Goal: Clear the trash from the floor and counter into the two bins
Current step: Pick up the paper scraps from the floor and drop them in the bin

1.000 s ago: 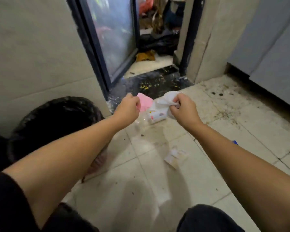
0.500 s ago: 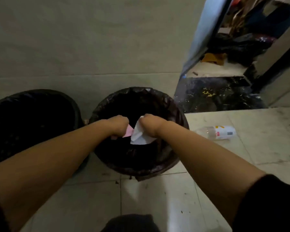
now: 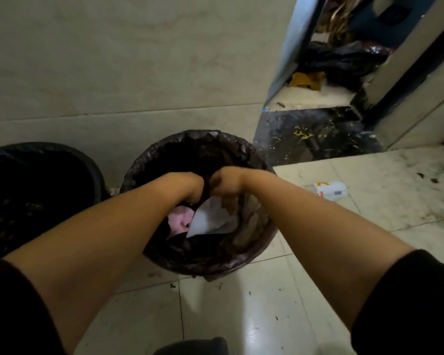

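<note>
Dropped lower, white paper [image 3: 210,219] hangs just beneath right fingers [image 3: 227,201].

Pink paper [image 3: 181,219] and white tissue [image 3: 210,219] now released, lying lower in bin [image 3: 244,147]; hands opened.

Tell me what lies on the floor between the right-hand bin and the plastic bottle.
Nothing: in the head view, only bare, dirty tile separates the bin from the bottle.

Pink paper [image 3: 180,219] and white tissue [image 3: 210,218] inside right liner bin [image 3: 244,254]; left bin [image 3: 62,160] adjacent; bottle [image 3: 331,190] lying on floor.
</note>
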`<state>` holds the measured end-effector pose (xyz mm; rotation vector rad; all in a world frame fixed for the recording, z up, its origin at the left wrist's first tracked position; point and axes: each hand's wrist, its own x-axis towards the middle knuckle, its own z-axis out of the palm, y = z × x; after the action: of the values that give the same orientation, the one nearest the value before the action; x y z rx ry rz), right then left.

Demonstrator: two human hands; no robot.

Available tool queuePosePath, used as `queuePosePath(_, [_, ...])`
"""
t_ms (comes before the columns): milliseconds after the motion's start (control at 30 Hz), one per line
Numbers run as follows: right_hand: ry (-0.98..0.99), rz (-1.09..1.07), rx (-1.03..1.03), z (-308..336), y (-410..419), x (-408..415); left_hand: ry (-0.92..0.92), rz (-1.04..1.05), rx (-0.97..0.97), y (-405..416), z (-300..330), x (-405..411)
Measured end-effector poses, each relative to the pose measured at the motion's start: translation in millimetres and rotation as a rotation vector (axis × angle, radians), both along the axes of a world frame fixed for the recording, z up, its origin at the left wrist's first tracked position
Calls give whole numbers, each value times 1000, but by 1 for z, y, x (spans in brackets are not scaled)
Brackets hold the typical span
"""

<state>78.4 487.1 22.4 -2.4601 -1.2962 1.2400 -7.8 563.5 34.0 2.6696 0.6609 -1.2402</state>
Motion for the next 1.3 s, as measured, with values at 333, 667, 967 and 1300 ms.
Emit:
queuePosePath(333, [-286, -627, 517, 86, -223, 98, -741, -269, 289, -166, 92, 97])
queuePosePath(667, [-298, -1126, 132, -23, -579, 74, -449, -420, -57, -412, -59, 127])
queuePosePath(967, [-238, -1397, -299, -148, -713, 21, -270, -221, 19, -465, -179, 109])
queuePosePath(1300, [-298, -1454, -368, -189, -748, 16, -427, -118, -19, -452, -202, 109])
